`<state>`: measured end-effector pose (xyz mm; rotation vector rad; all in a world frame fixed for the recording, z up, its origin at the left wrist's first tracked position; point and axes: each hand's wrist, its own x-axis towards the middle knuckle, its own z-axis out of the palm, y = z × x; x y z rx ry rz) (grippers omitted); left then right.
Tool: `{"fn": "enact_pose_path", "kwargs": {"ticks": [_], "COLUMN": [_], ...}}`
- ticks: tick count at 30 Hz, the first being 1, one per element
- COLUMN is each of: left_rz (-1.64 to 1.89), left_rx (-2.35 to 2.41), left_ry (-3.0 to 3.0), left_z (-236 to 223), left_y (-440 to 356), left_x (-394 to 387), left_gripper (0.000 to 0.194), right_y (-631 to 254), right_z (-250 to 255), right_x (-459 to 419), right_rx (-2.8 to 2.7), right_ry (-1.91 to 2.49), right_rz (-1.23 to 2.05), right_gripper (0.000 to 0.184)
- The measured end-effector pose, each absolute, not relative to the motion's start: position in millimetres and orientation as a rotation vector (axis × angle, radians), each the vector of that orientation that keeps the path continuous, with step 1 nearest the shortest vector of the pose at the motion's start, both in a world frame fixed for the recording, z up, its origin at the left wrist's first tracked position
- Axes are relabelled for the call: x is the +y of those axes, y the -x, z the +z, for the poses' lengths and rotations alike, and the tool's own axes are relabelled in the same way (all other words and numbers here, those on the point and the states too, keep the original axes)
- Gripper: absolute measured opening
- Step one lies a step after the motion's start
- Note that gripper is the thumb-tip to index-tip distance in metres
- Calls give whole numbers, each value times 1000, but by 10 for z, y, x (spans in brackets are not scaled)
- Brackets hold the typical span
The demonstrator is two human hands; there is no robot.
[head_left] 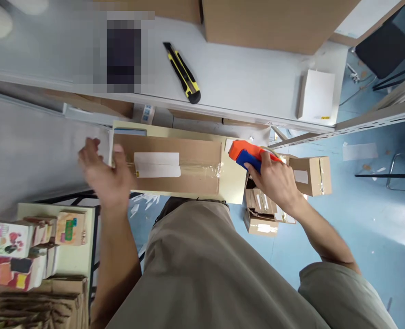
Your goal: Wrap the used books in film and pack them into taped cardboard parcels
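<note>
The brown carton (199, 153) lay between the two hands, its left end just beside the left hand (108, 171), which was empty with fingers spread; the right hand (274, 180) was wrapped around an orange-and-blue tool (248, 154) past the other end. The carton's near side ran close to the pale yellow tabletop's (235, 183) edge, with bare surface at right. A white label (157, 164) and shiny clear tape (207, 170) marked its top

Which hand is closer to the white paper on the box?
Left. The left hand is beside the white paper, to its left. The right hand is farther off, beyond the right end of the box.
</note>
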<state>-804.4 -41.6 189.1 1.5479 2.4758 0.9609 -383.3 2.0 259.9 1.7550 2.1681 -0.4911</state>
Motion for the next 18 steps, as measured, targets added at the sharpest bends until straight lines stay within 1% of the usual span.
{"fn": "enact_pose_path", "kwargs": {"ticks": [2,5,9,13,18], "left_rz": [1108,1164,1127,1165,1192], "left_rx": [2283,1816,1439,1370,1367], "left_ry": [-1794,-2040,-2168,-2168,-2150], "left_z": [2112,2327,2300,2205,2268], "left_y": [7518,6675,5958,5772,5893], "left_x": [-240,64,498,724,494], "left_gripper": [62,52,53,60,60], "right_y": [3888,4072,4376,4542,4564], "right_z": [2746,2883,2859,2665,2478], "right_x": [154,452,950,1376,1577], "right_rx": [2230,2365,2537,2550,2559], "right_ry": [-1843,-1924,-1894,-1882,-1919], "right_rz": [-458,-380,-210,-83,28], "right_gripper": [58,54,52,52,60]}}
